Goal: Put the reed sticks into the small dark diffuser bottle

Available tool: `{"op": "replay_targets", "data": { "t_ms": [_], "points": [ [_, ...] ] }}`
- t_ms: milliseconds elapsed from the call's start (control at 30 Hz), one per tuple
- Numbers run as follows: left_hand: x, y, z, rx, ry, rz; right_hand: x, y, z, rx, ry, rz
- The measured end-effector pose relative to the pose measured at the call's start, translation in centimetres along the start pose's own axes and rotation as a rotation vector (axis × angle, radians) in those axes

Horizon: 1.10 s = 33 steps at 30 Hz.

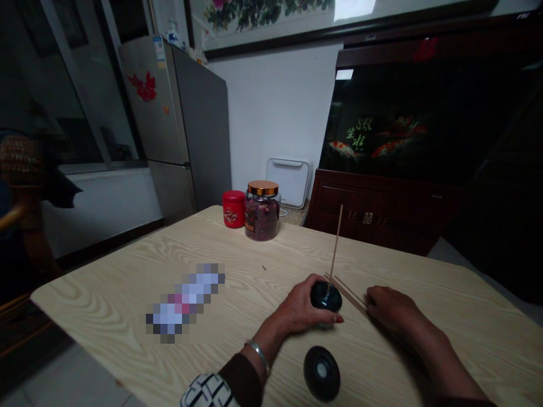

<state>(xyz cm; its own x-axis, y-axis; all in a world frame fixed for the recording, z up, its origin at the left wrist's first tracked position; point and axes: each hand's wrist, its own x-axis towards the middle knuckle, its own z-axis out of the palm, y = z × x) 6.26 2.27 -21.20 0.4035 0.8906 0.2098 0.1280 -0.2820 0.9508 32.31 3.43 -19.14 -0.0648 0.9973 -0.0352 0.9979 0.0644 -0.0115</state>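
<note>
Glossy round black holder (326,297) sits in the curled fingers of the left hand (297,305), at about 5 o'clock on the pale wood-grain table (106,299). A thin wooden stick (336,246) rises from its top, leaning slightly toward 1 o'clock. The left grip is closed around the holder, with the fingers wrapping its near side and a red-tipped fingernail showing at its lower edge.

At 3 o'clock from the holder, a few loose wooden sticks (345,293) lie slanted on the table, their far ends near the upright stick. The right hand (392,310) rests palm down at their near end, fingers loosely curled and just beside or touching them. Whether that grip is pinching the sticks, I cannot tell.

At 6 o'clock from the held piece lies a second round black holder (321,373) with a pale circular centre, apart from both hands. A silver bangle (258,357) circles the left wrist, below a dark sleeve with a black-and-white patterned cuff (207,391).

Farther out, at 11 o'clock, a red lidded tin (233,208) stands touching a glass jar of dried flowers (262,212) with a copper lid. A pixelated patch (184,302) hides something lying on the table at 9 o'clock.
</note>
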Motion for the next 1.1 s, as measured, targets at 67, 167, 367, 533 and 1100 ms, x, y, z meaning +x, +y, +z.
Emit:
{"op": "replay_targets", "data": {
  "t_ms": [67, 167, 367, 533, 1100],
  "points": [
    [0.0, 0.0, 0.0, 0.008, 0.001, -0.002, -0.1, -0.2, -0.4, -0.002, 0.014, -0.003],
    [0.0, 0.0, 0.0, 0.007, 0.000, -0.010, -0.1, -0.2, -1.3, 0.011, 0.073, 0.010],
    [0.0, 0.0, 0.0, -0.040, -0.005, -0.022, -0.1, 0.5, -4.2, 0.432, 0.568, 0.064],
    [0.0, 0.2, 0.0, -0.034, -0.005, -0.018, -1.4, -1.6, -7.6, 1.279, 0.907, 0.099],
    [0.0, 0.2, 0.0, -0.020, -0.006, -0.008, -2.4, -8.1, -7.2, 1.511, 0.659, -0.127]
  ]
}}
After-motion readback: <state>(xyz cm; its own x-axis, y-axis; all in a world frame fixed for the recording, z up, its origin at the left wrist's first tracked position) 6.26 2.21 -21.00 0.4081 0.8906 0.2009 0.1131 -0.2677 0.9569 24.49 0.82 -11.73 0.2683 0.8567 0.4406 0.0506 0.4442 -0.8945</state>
